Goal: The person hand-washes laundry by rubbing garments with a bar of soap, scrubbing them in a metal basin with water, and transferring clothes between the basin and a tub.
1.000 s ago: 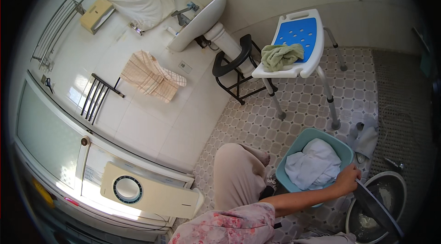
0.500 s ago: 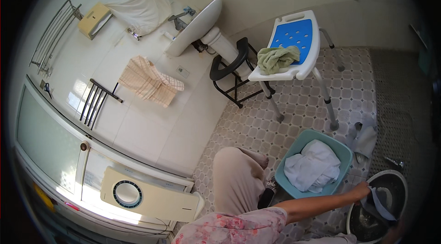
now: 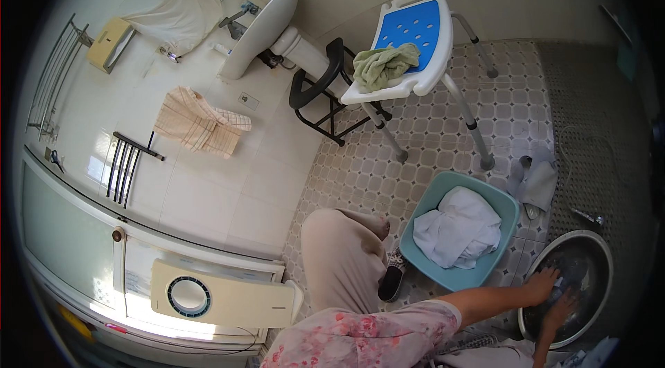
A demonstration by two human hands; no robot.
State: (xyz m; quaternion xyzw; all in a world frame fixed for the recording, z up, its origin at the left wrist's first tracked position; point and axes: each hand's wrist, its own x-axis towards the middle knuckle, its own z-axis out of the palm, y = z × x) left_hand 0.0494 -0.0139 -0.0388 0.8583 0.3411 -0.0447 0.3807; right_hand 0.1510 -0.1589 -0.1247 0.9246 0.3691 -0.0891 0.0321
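Both my hands are down inside a round metal basin (image 3: 600, 257) on the floor at the lower right. My left hand (image 3: 542, 286) grips a wet, pale blue-grey cloth (image 3: 569, 272), its fingers bent over the near edge. Lower down, my right hand (image 3: 560, 309) is on the same cloth, fingers closed about it; the fingertips are partly hidden and small. Beside the basin stands a teal plastic tub (image 3: 438, 272) with a bundle of white laundry (image 3: 458, 228) in it.
Grey slippers (image 3: 537, 184) and a metal shower head (image 3: 587, 216) lie beyond the basin. Farther off stands a white shower chair (image 3: 443, 56) carrying a green towel (image 3: 381, 67). Some fabric (image 3: 597, 354) shows at the lower right, close to the basin.
My left hand has lowered the hanging cloth into the basin, and my right hand has come in beside it. The whole view has shifted, so the room's things sit farther left and higher.
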